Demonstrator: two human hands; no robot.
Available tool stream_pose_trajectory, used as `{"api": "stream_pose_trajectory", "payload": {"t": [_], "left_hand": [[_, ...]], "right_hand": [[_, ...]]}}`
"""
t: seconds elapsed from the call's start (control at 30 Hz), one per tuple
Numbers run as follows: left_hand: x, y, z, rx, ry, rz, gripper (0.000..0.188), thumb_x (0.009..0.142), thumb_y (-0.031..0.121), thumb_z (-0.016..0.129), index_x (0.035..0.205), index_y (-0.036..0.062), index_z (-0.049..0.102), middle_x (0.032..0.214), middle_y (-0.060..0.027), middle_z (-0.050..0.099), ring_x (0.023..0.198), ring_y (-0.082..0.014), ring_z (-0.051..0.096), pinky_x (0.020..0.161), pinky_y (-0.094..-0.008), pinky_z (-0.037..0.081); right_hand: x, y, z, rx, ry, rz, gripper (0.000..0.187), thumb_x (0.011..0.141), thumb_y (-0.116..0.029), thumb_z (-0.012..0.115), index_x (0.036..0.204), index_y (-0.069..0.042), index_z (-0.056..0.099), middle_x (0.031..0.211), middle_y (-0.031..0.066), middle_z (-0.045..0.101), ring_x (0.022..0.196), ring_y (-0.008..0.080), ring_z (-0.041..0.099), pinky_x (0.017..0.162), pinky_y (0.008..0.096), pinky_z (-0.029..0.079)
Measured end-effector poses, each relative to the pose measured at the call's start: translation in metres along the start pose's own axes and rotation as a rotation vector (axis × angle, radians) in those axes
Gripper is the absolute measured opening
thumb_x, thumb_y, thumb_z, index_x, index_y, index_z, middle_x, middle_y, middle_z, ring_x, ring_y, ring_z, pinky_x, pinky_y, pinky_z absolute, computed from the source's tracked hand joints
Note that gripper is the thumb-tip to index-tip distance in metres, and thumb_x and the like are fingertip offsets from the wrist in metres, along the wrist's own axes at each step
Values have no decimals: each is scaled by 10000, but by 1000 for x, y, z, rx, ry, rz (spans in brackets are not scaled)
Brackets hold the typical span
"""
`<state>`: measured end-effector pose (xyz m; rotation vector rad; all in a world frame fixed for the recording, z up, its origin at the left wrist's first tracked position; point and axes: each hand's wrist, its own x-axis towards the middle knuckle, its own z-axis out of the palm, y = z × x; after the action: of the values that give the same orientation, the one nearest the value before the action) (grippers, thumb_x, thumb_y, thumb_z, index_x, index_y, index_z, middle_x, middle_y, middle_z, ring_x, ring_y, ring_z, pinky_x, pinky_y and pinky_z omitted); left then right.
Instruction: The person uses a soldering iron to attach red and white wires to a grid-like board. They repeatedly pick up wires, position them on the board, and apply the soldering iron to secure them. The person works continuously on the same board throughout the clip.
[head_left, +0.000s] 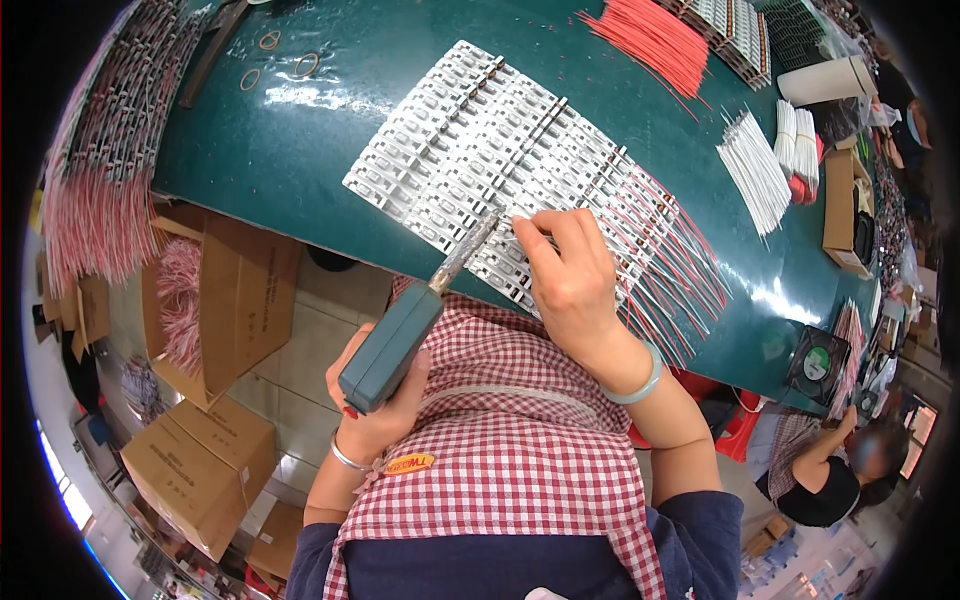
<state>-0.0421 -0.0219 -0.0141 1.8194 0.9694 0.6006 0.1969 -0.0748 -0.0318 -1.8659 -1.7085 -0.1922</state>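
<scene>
My left hand [379, 392] is wrapped round the dark green, box-shaped handle of a soldering iron [392, 345]. Its grey metal barrel slants up and right, and the tip meets the rows of white plastic parts [470, 140] beside my right fingertips. My right hand [568, 270] is closed in a pinch just right of that tip; whatever lies between thumb and forefinger is too small to make out. The white parts lie side by side in several rows with small metal pieces along them. Red and white wires [675, 265] fan out from their right end, partly behind my right hand.
Loose red wires [650, 45] and white wires [755, 170] lie on the green table [290, 170]. Rubber bands [307, 65] sit at the far left, near hanging wired strips [120, 150]. A small black fan [818, 365] stands at the right. Cardboard boxes [200, 470] stand below left; another person [825, 470] sits lower right.
</scene>
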Motion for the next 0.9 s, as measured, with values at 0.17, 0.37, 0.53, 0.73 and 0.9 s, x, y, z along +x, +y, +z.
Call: {"api": "stream_pose_trajectory", "payload": {"t": [0.17,0.37,0.53,0.73,0.9], "left_hand": [[-7,-5,-1,6,59,19,201,734,-5,738,924,-46,685,882,-141,666,715,-219,662,638,-290,532],[-9,-8,-1,-8,70,62,204,739,5,749,927,-43,687,878,-133,674,732,-213,669,660,-288,542],[-14,-14,-2,-28,64,11,220,743,9,751,946,-41,684,890,-131,675,736,-208,670,662,-288,541],[-13,-11,-4,10,71,60,230,743,-7,744,959,-45,677,900,-138,673,753,-217,670,667,-289,537],[-11,-6,-6,13,33,52,228,736,-27,730,955,-50,670,914,-142,668,740,-220,662,658,-290,527]], "right_hand": [[0,1,1,-16,15,-7,329,668,43,608,995,50,650,911,107,574,791,251,536,604,332,475],[0,-1,2,-19,17,-3,322,681,28,619,1001,49,651,897,106,577,780,252,543,607,335,474],[-2,-7,-3,46,26,-10,326,684,21,623,1007,57,650,900,110,583,786,256,552,611,338,474],[-7,-11,-1,53,13,2,334,688,27,620,1019,61,649,909,118,587,786,259,552,615,340,475],[-9,-10,2,37,22,2,342,684,34,621,1023,65,649,911,120,585,782,260,545,612,338,475]]}}
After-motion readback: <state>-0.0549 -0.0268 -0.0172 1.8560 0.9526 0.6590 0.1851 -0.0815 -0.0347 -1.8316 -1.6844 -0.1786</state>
